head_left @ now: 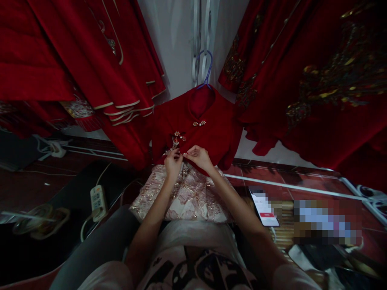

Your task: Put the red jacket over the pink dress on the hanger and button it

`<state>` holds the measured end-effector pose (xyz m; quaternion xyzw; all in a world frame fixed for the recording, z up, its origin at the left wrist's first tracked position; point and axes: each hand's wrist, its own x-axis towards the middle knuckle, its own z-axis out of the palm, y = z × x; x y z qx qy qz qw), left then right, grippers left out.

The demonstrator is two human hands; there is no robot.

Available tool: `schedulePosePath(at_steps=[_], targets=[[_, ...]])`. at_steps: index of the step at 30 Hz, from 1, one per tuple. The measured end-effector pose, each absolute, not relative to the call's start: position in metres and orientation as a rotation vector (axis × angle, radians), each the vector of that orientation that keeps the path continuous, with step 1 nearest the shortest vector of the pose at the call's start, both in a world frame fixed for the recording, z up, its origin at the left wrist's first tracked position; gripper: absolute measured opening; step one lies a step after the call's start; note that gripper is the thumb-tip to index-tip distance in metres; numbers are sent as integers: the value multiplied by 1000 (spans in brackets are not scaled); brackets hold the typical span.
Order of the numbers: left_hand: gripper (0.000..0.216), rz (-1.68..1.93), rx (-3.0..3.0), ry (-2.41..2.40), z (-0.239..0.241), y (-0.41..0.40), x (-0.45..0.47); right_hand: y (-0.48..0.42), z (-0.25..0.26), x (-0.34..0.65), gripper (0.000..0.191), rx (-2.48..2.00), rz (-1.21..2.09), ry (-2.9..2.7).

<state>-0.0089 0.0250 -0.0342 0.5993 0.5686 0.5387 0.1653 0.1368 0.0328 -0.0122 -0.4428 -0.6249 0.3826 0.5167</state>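
Observation:
A small red velvet dress (208,135) with pearl knot buttons and a pale embroidered skirt (187,197) lies in front of me, hooked on a purple hanger (205,68). My left hand (173,163) and my right hand (199,158) meet at the front of the red bodice, just below a beaded clasp (178,137). The fingers of both hands are pinched together on the fastening at the bodice's lower edge. What exactly sits between the fingertips is too small to make out.
Red embroidered garments hang at the left (90,64) and right (317,80). A phone (264,206) lies at my right on the red floor. A white power strip (98,202) with a cord lies at the left, with a roll of tape (39,219) beyond it.

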Motion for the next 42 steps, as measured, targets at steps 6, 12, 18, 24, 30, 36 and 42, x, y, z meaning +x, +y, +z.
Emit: schedulePosePath(at_steps=[6, 12, 18, 24, 30, 36, 42], targets=[[25, 1709, 1359, 1439, -45, 26, -8, 38, -14, 126, 24, -1116, 813, -1438], [26, 1778, 1110, 1227, -50, 36, -11, 38, -13, 122, 24, -1092, 845, -1458], [34, 1669, 1057, 1160, -52, 34, -12, 38, -12, 118, 20, -1120, 813, -1470], [33, 1629, 1145, 1201, -49, 28, -12, 33, -11, 116, 15, -1148, 732, -1498], [25, 1621, 1272, 1231, -48, 31, -14, 35, -10, 116, 11, -1150, 676, -1516], [21, 1530, 1474, 1287, -45, 37, -24, 37, -14, 126, 11, -1148, 745, -1587], [30, 1636, 1492, 1453, -47, 36, -32, 30, -26, 151, 17, -1233, 767, -1579]])
